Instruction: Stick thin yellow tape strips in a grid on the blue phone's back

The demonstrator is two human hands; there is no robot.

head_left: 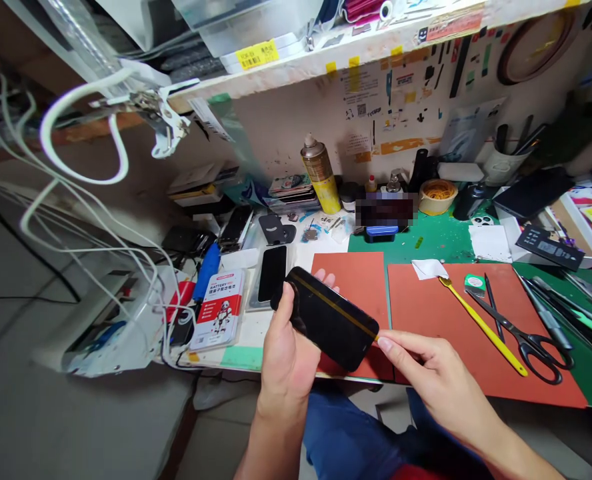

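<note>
"BATTERY" stands on the red-and-white box (219, 313).
Chinese characters run beneath it; overhead, the yellow sticker (257, 55) bears a barcode, and a wall sheet (360, 93) a QR code, their print too small to read.

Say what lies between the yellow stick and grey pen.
Scissors, a thin black tool and a small green box lie between the yellow stick and grey pen, in the head view.

Scissors (513, 325) lie right of a brush (482, 325) on the tabletop's (446, 241) right mat (423, 327); a can (322, 175) stands near the back edge, a box (220, 310) by the front-left corner.
</note>
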